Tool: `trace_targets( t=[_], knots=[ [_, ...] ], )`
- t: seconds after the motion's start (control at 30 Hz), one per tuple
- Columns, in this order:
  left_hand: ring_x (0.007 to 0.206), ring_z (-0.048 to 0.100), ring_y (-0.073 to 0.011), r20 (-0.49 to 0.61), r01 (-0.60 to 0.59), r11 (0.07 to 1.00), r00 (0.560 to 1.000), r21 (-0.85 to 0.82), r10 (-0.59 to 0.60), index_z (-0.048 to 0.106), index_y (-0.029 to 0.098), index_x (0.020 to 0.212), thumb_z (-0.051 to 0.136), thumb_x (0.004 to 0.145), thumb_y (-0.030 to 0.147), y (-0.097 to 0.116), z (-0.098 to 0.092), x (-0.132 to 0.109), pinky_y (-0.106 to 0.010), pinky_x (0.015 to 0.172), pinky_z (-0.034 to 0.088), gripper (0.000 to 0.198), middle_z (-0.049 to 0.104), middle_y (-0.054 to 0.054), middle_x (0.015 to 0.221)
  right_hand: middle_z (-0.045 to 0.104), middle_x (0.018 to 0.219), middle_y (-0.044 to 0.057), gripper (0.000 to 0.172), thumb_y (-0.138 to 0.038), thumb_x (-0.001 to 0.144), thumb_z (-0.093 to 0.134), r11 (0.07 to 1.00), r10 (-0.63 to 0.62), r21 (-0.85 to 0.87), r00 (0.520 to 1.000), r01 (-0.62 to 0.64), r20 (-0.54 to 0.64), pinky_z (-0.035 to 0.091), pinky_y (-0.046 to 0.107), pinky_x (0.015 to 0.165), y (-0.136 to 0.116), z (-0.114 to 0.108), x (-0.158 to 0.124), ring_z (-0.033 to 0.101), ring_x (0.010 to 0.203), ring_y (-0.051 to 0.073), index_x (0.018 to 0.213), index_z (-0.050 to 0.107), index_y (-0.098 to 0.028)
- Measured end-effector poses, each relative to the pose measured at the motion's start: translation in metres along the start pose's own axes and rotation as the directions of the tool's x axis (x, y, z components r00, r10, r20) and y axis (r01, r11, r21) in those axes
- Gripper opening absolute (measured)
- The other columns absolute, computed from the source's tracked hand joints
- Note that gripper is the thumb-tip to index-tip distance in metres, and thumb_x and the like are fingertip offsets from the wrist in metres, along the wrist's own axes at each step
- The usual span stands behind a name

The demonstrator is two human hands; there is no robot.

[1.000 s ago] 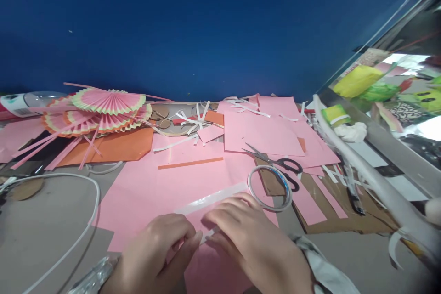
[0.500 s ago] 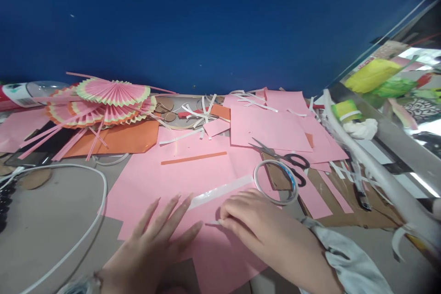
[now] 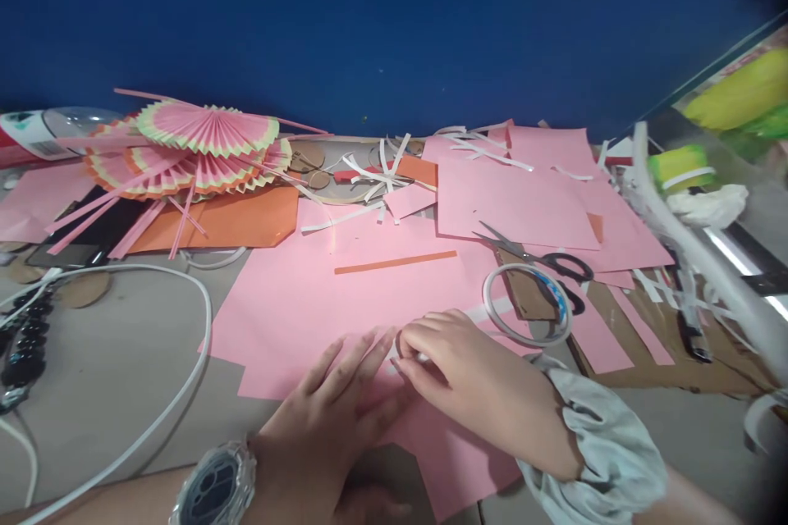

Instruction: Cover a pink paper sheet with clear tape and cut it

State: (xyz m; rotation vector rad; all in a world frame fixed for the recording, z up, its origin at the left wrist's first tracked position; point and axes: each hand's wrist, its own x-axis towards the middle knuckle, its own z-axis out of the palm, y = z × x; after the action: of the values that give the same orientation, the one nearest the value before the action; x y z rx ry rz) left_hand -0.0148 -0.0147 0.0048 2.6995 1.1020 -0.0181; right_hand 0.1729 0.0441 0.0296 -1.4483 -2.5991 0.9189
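Note:
My left hand (image 3: 336, 402) lies flat with fingers stretched out on a large pink sheet of paper (image 3: 295, 303). Beside it, my right hand (image 3: 461, 361) is closed in a pinch; a small bit of a thin white strip (image 3: 423, 358) shows between thumb and forefinger. A pale strip of tape (image 3: 489, 310) on the pink paper runs partly beneath the hands. The roll of tape (image 3: 492, 318) rests just beyond my right hand, next to black-handled scissors (image 3: 514, 246). A thin orange paper strip (image 3: 394, 262) lies farther up the sheet.
Pleated paper fans (image 3: 209, 131) sit at the back left on an orange sheet (image 3: 246, 217). A white cable (image 3: 206, 320) loops at left. More pink sheets (image 3: 510, 201) and cut white strips (image 3: 387, 168) lie at the back. Cardboard (image 3: 695, 361) and a utility knife (image 3: 694, 336) are at right.
The view has shifted, so things sit farther up and mostly to the right. My hands have come together over the tape strip, and the white strip is now mostly hidden in my right fingers.

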Motion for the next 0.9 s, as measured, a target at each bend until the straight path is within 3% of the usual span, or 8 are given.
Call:
trace_targets(
  t=[0.17,0.33,0.5,0.9],
  knots=[
    [0.139,0.006,-0.0276,0.023,0.013,1.0,1.0,0.017,-0.014,0.019,0.029,0.143,0.05,0.076,0.063,-0.0001,0.0001,-0.0013,-0.046,0.109,0.018,0.082,0.015,-0.013,0.151,0.057,0.07,-0.002,0.018,-0.013,0.084,0.045,0.999,0.022,-0.041,1.0,-0.023,-0.022,0.035,0.03,0.071,-0.0008,0.0069,0.0003,0.049,0.07,0.013,0.067,0.047,-0.019],
    [0.139,0.004,-0.0283,0.025,0.028,0.999,0.999,0.034,-0.029,0.03,0.021,0.141,0.038,0.082,0.065,0.0023,-0.0005,-0.0012,-0.046,0.11,0.013,0.074,0.016,-0.012,0.15,0.056,0.069,-0.002,0.019,-0.011,0.083,0.045,0.997,0.001,-0.073,0.999,-0.004,-0.044,0.034,0.029,0.071,-0.0009,0.0085,0.0007,0.049,0.068,0.013,0.066,0.046,-0.019],
    [0.139,0.007,-0.0285,0.009,0.009,0.999,1.0,0.035,-0.009,0.029,0.015,0.141,0.03,0.08,0.071,0.0018,0.001,-0.0024,-0.044,0.111,0.008,0.083,0.02,-0.013,0.15,0.054,0.067,-0.002,0.02,-0.01,0.083,0.044,0.997,-0.017,-0.078,0.999,0.015,-0.035,0.033,0.028,0.07,0.0012,0.0079,0.0008,0.047,0.066,0.012,0.065,0.043,-0.019],
    [0.139,0.001,-0.0265,-0.043,-0.007,0.991,0.999,0.131,0.013,0.035,0.015,0.139,0.027,0.078,0.074,0.001,0.0052,-0.0085,-0.042,0.111,-0.001,0.085,0.024,-0.008,0.149,0.053,0.067,-0.002,0.02,-0.009,0.083,0.045,0.997,-0.03,-0.069,0.999,0.027,-0.04,0.032,0.028,0.07,0.0011,0.0065,0.0006,0.047,0.066,0.012,0.065,0.042,-0.019]
  ],
)
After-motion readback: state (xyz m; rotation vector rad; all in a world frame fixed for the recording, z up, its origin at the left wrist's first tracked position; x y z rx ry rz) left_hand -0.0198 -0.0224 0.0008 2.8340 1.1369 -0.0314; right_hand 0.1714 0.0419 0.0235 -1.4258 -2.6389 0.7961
